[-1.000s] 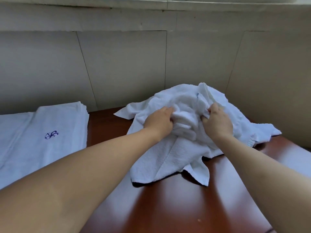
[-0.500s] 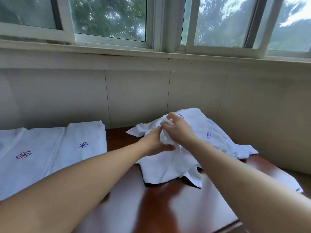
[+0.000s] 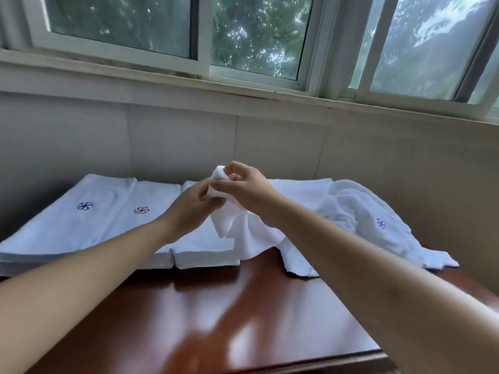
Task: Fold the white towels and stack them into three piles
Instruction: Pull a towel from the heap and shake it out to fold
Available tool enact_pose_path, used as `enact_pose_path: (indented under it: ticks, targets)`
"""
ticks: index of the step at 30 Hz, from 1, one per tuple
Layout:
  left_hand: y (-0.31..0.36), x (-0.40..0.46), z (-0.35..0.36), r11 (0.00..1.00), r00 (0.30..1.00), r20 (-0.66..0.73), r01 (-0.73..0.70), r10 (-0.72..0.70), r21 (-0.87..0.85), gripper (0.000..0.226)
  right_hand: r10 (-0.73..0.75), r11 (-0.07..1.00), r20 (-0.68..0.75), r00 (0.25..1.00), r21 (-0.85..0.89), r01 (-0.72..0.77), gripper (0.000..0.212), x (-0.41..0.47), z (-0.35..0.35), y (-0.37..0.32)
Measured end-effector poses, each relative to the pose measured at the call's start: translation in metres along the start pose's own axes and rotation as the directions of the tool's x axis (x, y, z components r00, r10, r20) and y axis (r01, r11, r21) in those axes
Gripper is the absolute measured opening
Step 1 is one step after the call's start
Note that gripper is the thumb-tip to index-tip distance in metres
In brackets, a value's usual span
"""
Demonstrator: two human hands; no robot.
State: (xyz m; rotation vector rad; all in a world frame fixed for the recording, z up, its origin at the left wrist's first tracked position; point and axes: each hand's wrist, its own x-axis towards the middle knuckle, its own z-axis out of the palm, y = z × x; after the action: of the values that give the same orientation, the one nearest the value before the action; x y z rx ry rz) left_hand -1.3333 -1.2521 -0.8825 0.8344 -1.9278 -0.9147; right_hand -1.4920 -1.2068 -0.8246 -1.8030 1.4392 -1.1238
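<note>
The left hand [image 3: 193, 209] and right hand [image 3: 247, 188] both pinch one corner of a limp white terry towel [image 3: 243, 233], lifted above the glossy reddish-brown wooden bench [image 3: 216, 319]. Its lower part drapes onto the bench. Folded white towel piles [image 3: 102, 225] lie left; a crumpled white towel heap [image 3: 359, 214] lies right.

— Which towel is up?
— One white towel [image 3: 237, 228], lifted by a bunched corner; the rest hangs crumpled to the worktop.

— And the folded ones?
— Three flat piles side by side at the left: one with a blue mark [image 3: 81, 211]; one with a red mark [image 3: 143, 211]; a third [image 3: 205, 247] partly hidden.

— Unfolded?
— A rumpled heap [image 3: 378, 225] at the right; blue mark showing.
</note>
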Motion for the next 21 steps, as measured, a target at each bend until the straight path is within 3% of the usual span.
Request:
enact_pose_path:
  ticks: [4,7,11,16,19,21]
  targets:
    - [-0.061,-0.060,-0.030,0.934,0.974,0.097,0.163,-0.203,0.319,0.026,0.065,0.998,0.355,0.932,-0.048,-0.052,0.028,-0.031,0.045,0.046]
    - [-0.102,-0.088,-0.024,0.864,0.937,0.147,0.221,-0.316,0.453,0.011,0.183,0.971,0.459,0.869,-0.224,-0.086,0.028,-0.044,0.048,0.098]
    - [-0.122,-0.080,-0.008,0.822,0.922,0.238,0.130,-0.307,0.555,0.020,0.255,0.931,0.255,0.933,-0.325,-0.166,0.021,-0.034,0.024,0.165]
    - [-0.133,-0.059,0.009,0.780,0.947,0.186,0.094,-0.261,0.619,0.029,0.231,0.798,-0.099,0.968,-0.549,-0.247,0.004,-0.009,-0.009,0.223]
    - [-0.142,-0.067,0.014,0.781,0.940,0.230,0.055,-0.250,0.623,0.059,0.361,0.725,-0.241,0.901,-0.535,-0.434,0.034,0.002,-0.017,0.246]
    - [-0.148,-0.073,0.015,0.783,0.935,0.221,0.086,-0.276,0.616,0.067,0.448,0.681,-0.302,0.841,-0.495,-0.540,0.056,0.004,-0.019,0.256]
